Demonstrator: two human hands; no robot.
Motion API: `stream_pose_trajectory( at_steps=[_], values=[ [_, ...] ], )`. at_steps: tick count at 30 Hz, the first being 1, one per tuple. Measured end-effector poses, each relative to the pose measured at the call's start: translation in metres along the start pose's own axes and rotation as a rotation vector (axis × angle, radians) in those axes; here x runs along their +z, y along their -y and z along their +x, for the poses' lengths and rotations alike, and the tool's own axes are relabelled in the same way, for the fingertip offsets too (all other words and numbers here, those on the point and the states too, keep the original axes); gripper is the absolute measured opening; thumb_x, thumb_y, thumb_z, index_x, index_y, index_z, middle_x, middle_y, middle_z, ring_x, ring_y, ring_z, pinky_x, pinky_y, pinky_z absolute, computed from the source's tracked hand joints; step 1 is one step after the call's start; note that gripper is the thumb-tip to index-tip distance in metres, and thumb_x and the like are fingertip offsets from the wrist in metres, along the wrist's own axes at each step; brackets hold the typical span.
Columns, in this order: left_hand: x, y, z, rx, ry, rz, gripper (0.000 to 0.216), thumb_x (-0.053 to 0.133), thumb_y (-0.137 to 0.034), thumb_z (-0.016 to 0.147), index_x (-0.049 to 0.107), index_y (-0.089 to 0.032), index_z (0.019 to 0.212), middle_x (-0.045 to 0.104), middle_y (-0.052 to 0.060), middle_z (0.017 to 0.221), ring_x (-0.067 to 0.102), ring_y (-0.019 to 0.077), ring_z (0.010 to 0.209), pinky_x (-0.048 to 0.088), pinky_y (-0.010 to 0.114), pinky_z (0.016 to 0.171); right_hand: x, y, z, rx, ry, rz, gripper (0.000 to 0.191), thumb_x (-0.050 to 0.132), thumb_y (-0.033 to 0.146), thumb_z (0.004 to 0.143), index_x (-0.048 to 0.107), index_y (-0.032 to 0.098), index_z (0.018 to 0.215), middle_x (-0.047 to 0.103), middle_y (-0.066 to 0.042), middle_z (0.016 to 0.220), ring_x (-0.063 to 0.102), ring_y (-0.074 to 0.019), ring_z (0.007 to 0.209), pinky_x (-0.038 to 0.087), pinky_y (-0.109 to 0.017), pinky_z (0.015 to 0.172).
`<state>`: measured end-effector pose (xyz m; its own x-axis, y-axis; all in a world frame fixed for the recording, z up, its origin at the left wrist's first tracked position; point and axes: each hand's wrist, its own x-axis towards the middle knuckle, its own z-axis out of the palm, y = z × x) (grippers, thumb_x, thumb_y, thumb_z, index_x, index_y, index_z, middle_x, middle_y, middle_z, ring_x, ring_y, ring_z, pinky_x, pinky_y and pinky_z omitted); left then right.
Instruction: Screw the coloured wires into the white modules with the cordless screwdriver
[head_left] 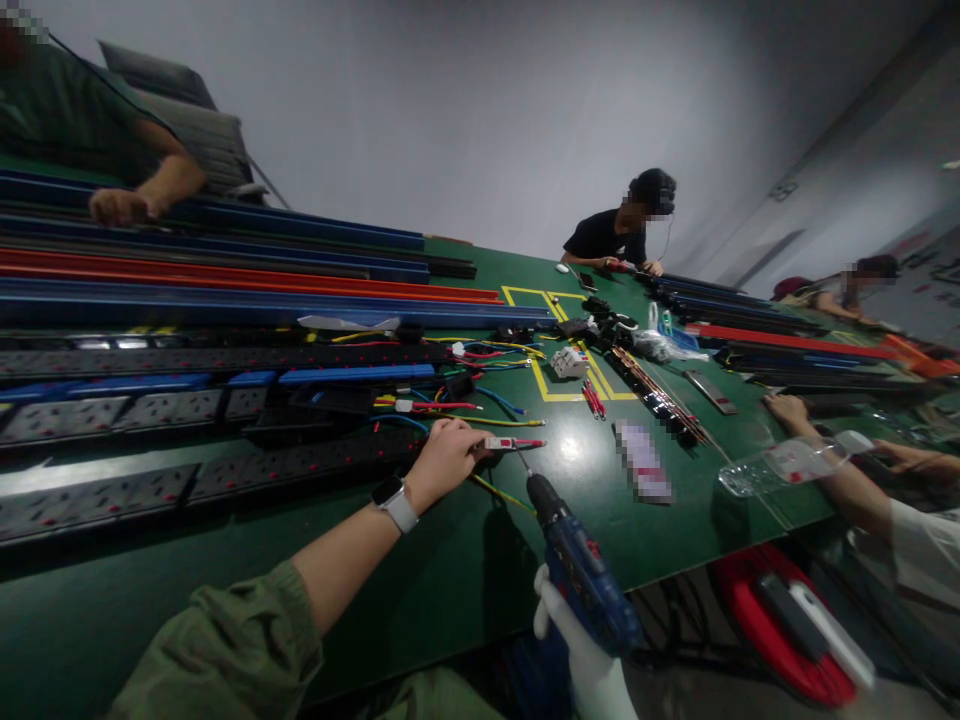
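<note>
My left hand (444, 458), bare with a white watch on the wrist, pinches a small red and white connector piece (514, 443) above the green table (420, 580). My right hand (581, 655), in a white glove, grips a blue cordless screwdriver (581, 575). Its bit points up at the connector piece and nearly touches it. A yellow-green wire (501, 492) trails from under my left hand. Long black power strips (180, 470) lie just left of my left hand, with loose coloured wires (480, 385) beyond it.
Long blue and red rails (225, 275) are stacked at the far left. A white breaker (568, 361), black parts and plastic bags lie mid-table by yellow tape. Other people sit at the left, far side and right; one hand (787, 410) rests near a clear bag (795, 462).
</note>
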<state>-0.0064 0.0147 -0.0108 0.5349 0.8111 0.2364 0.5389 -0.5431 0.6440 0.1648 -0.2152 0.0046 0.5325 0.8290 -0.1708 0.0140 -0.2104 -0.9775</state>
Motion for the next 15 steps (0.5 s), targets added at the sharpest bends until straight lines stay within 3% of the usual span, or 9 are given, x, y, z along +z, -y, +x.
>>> stream_pose_trajectory(
  at_steps=[4,9,15],
  values=[
    [0.0011,0.0009,0.0001,-0.003,-0.004,-0.008,0.023,0.066,-0.031,0.094,0.075,-0.034,0.115,0.076,0.002,0.108,0.058,0.0217,0.1,0.033,0.042,0.101,0.0008,-0.0003,-0.0002,-0.006,-0.029,-0.023,0.032,0.079,0.055,0.071,0.073,0.023,0.071,0.051,0.003,0.039,0.048,-0.0168,0.037,0.053,-0.034,0.058],
    [0.0013,0.0002,-0.0004,-0.001,-0.015,-0.001,0.024,0.066,-0.028,0.094,0.076,-0.035,0.114,0.076,0.002,0.106,0.059,0.0211,0.099,0.034,0.04,0.099,0.0002,-0.0001,0.0003,-0.033,-0.01,-0.012,0.034,0.079,0.054,0.072,0.073,0.022,0.077,0.06,0.002,0.048,0.051,-0.0156,0.038,0.052,-0.032,0.058],
    [0.0009,0.0004,-0.0006,0.005,-0.017,-0.003,0.022,0.066,-0.032,0.094,0.076,-0.035,0.114,0.075,0.002,0.106,0.059,0.0209,0.098,0.033,0.041,0.1,-0.0008,-0.0001,0.001,0.017,-0.018,-0.081,0.035,0.078,0.055,0.074,0.071,0.021,0.069,0.053,0.002,0.04,0.052,-0.018,0.04,0.052,-0.033,0.059]
  ],
)
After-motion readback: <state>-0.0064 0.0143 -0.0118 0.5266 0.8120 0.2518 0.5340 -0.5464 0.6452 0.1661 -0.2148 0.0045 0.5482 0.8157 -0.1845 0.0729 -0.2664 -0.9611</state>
